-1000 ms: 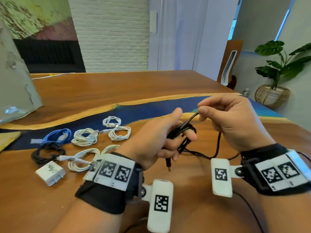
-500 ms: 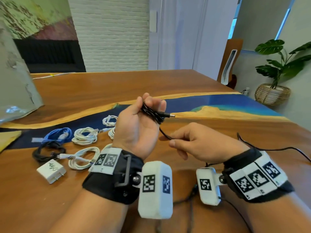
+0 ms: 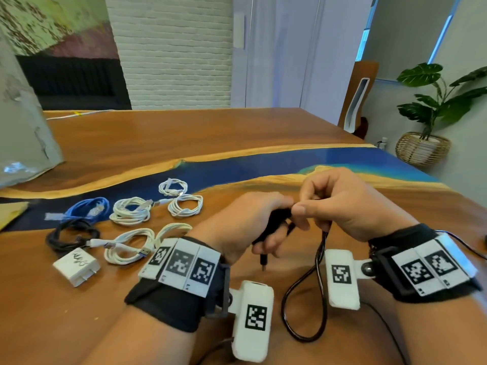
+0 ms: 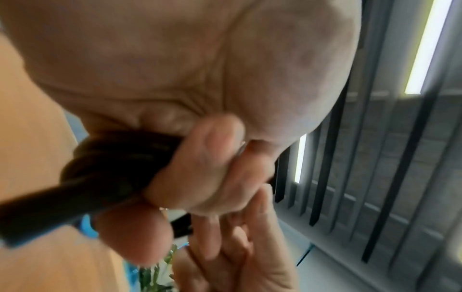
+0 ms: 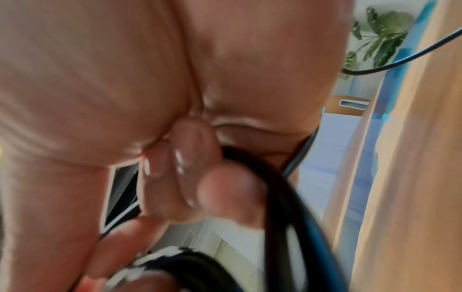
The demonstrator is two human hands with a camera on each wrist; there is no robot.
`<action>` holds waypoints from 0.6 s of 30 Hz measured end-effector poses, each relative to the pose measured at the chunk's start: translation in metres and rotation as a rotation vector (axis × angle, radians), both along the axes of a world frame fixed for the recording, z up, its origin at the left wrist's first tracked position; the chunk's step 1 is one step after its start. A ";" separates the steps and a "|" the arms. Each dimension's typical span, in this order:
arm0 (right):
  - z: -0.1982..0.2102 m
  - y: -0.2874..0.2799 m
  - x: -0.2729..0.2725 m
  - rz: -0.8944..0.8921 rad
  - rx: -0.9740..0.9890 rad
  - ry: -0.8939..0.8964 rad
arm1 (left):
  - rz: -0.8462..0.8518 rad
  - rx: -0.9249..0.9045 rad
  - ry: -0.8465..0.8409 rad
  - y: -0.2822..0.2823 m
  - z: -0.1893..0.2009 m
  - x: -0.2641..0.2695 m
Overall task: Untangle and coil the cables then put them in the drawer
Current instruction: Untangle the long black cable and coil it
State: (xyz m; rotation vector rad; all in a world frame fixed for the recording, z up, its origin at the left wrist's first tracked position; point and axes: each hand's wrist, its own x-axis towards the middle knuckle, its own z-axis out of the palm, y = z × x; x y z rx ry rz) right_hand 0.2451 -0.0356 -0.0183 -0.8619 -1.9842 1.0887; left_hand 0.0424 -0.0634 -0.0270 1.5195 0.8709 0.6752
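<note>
Your right hand [image 3: 350, 204] has risen to meet your left hand [image 3: 247, 222]; both pinch the black cable [image 3: 303, 299], looped low over bare counter [image 3: 184, 138].

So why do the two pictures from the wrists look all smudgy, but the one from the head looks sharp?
Head view: sharp; the left hand, right hand and black cable show clearly, though straight edges bend. Left wrist view: the cable sits very close, so it smears. Right wrist view: fingers blurred too.

Glossy black plastic-sheathed cable [image 3: 320, 262], polished wood-and-blue-resin table [image 3: 184, 138], matt cloth wristbands [image 3: 168, 304].
</note>
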 end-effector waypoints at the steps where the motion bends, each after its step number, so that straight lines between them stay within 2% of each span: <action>1: 0.000 0.000 0.000 0.039 -0.021 0.040 | -0.048 -0.041 -0.040 -0.001 0.001 -0.001; 5: -0.007 0.007 -0.003 0.017 -0.030 0.116 | -0.078 -0.176 -0.227 0.002 0.000 -0.007; 9: -0.012 0.012 -0.001 -0.043 -0.074 0.157 | -0.126 -0.288 -0.517 0.005 0.003 -0.016; 12: -0.011 0.013 0.003 -0.108 -0.148 0.232 | -0.155 -0.314 -0.819 0.006 0.006 -0.018; 14: -0.011 0.016 0.007 -0.188 -0.248 0.321 | -0.058 -0.298 -1.035 0.010 0.006 -0.017; 16: -0.012 0.020 0.014 -0.255 -0.340 0.402 | 0.114 -0.287 -1.221 0.018 0.005 -0.022; 18: -0.013 0.023 0.023 -0.302 -0.340 0.407 | 0.306 -0.292 -1.345 0.028 0.003 -0.034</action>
